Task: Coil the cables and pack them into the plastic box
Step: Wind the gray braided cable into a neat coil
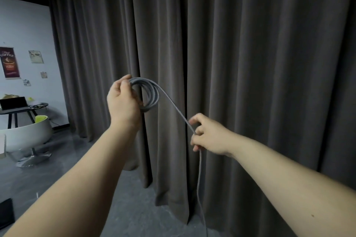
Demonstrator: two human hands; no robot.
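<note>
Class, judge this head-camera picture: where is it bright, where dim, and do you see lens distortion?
Head view: brightest on the white wall at left; the curtain is dim; the coiled cable and both hands stay sharp; wide-angle stretch enlarges the forearms near the bottom corners.

The left hand (123,100) hides the near side of the grey cable (152,94) coil, the fingers (196,121) of the right hand (210,134) cover the strand, and its tail below them leaves the bottom edge.

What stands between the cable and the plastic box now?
Cannot tell: no box is in view. The left hand holds the coil, the right hand pinches the loose cable; nothing visible blocks them.
</note>
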